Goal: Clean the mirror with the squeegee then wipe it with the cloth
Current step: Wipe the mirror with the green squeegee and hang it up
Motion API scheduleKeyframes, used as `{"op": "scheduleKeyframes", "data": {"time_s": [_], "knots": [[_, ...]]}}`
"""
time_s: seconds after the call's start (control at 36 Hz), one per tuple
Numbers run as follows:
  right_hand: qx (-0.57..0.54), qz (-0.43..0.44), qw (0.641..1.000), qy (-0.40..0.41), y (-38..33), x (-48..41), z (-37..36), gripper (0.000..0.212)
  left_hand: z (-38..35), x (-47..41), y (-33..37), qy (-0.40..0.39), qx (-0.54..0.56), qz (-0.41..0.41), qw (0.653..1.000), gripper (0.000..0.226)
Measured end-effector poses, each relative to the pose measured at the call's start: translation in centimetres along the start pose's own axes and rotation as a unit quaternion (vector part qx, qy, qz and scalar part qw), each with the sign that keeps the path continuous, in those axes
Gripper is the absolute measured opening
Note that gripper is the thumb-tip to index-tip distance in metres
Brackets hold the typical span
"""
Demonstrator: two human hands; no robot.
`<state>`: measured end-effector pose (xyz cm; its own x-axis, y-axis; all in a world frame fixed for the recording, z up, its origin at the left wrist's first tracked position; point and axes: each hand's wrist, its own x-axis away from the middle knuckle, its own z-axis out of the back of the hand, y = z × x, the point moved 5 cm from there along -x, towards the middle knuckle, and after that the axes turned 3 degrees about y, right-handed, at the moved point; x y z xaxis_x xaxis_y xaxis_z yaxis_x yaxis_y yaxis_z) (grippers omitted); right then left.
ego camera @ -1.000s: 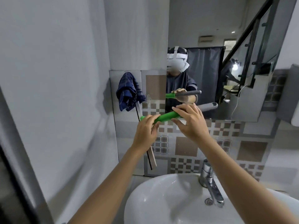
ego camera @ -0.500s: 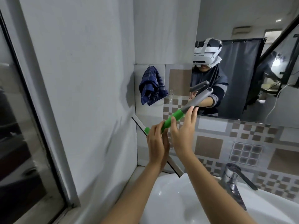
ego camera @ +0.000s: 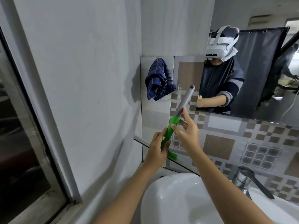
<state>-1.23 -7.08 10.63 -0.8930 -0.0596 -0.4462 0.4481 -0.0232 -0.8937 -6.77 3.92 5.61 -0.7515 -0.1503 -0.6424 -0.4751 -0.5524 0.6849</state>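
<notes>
The squeegee [ego camera: 174, 122] has a green neck and a grey handle that points up and to the right, in front of the tiled wall. My left hand [ego camera: 157, 147] grips its green lower part near the blade. My right hand [ego camera: 186, 131] touches the handle where green meets grey, with its fingers loosely around it. The blade runs as a thin dark strip behind my hands. A blue checked cloth [ego camera: 157, 79] hangs on the wall left of the mirror [ego camera: 258, 70], which fills the upper right.
A white sink [ego camera: 169, 199] lies below my arms, with a chrome tap [ego camera: 247, 181] at the right. A dark window [ego camera: 19, 126] with a grey frame fills the left. A clear hook [ego camera: 179, 90] sticks to the tile beside the cloth.
The squeegee handle has swung from nearly level to steeply upright. My view has turned left, towards the wall and window. Both hands stayed on the squeegee.
</notes>
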Motion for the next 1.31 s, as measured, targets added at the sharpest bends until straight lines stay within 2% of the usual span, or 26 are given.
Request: {"op": "scheduleKeyframes", "data": {"time_s": [0.25,0.5,0.86,1.31], "knots": [[-0.002,-0.001,0.998,-0.069,3.3,-0.9,-0.4,0.080,-1.3,0.1,-3.3,-0.060,0.035,0.074,0.995,0.060],[-0.026,-0.008,0.994,-0.103,5.2,-1.5,-1.0,0.077,-2.3,0.2,-5.8,-0.068,0.054,0.111,0.990,0.063],[-0.047,-0.021,0.997,-0.062,8.1,-2.2,-0.2,0.075,-4.8,-0.5,-7.9,-0.071,0.082,0.156,0.982,0.059],[0.067,0.040,0.996,-0.041,9.7,-4.0,-0.3,0.073,-7.3,-2.5,-10.6,-0.012,0.083,0.168,0.982,0.055]]}}
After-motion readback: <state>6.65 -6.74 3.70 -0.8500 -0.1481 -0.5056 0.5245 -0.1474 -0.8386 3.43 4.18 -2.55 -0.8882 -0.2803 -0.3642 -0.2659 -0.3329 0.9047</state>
